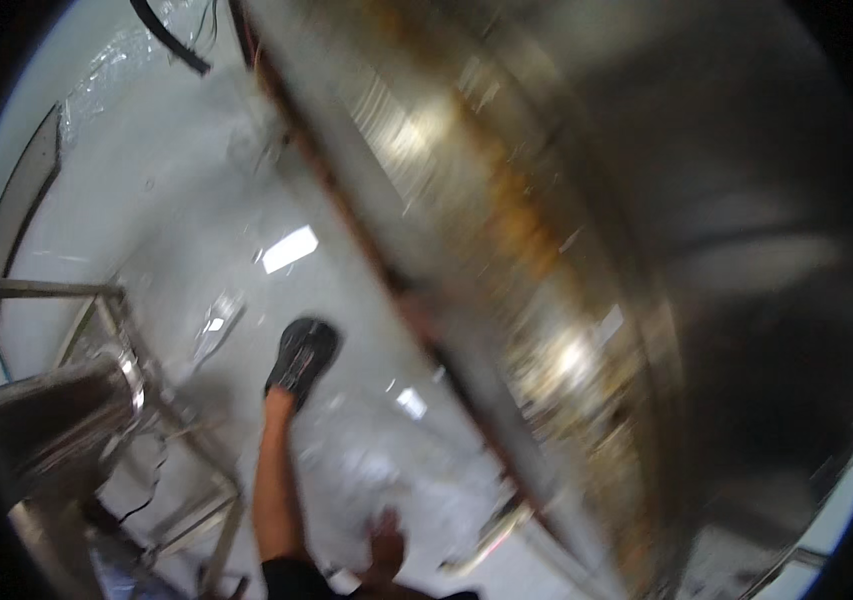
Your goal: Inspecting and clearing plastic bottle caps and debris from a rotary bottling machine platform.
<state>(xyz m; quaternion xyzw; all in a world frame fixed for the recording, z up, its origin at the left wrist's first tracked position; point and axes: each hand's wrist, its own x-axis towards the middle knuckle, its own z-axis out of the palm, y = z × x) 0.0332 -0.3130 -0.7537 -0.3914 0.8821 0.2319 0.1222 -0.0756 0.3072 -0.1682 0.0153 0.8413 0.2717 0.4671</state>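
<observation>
A blurred bare hand, apparently my right hand, shows near the lower edge, with dark cloth beneath it. Its fingers are smeared, so I cannot make out whether it grips anything. To its left runs a bare leg ending in a black shoe on the pale, shiny floor. My left hand does not show. A large round steel vessel fills the right side, its side streaked with brown-yellow residue. Right of the hand, a pale strip-like thing lies close to the vessel's lower edge.
A metal frame stand holding a steel cylinder stands at the left. A long rust-brown edge runs diagonally along the vessel. A black hose hangs at the upper left. A thin dark cable dangles by the stand.
</observation>
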